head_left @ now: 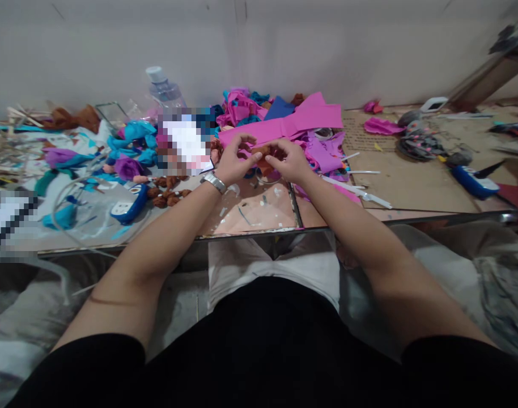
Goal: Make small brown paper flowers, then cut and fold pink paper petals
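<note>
A small piece of brown crepe-like paper is pinched between my two hands above the front of the table. My left hand, with a metal watch on its wrist, closes thumb and fingers on the paper's left side. On the other side my right hand grips it with thumb and forefinger. Beneath the fingers a thin ring-shaped thing partly shows. Pink paper strips lie just behind the hands. Several brown crinkled balls rest left of my left wrist.
A clear bottle with a white cap stands near the wall. Blue-and-white devices lie left and right. Purple and blue paper flowers crowd the left side. Cardboard covers the right, with white sticks at its edge.
</note>
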The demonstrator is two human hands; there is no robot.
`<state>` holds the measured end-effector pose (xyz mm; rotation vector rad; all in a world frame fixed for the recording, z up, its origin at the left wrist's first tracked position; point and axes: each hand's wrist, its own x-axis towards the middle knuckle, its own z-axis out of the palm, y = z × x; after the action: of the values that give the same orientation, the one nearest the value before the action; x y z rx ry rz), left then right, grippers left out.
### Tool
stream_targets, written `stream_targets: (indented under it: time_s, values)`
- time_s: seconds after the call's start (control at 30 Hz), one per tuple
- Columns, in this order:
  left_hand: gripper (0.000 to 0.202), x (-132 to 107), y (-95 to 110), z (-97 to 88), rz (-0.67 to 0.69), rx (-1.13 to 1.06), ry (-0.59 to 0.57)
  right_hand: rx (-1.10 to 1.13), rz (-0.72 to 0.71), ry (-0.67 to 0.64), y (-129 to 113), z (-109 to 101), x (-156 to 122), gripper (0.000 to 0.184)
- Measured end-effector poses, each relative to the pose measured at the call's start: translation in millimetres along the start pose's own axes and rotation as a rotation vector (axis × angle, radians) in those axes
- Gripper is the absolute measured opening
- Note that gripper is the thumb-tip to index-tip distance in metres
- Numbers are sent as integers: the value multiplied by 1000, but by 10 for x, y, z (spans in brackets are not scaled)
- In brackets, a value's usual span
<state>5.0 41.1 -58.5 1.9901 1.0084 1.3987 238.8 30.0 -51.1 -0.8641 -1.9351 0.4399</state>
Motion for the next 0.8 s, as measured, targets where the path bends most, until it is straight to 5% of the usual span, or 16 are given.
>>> stream_targets:
  time_s: [0.2,0.8]
  values:
    - [59,-34,138,-10,40,46,-76,-108,-78,-50,-39,-26,-15,43]
    - [64,-52,93,3,46,-23,-168,-57,-73,-61,-13,8,-42,60]
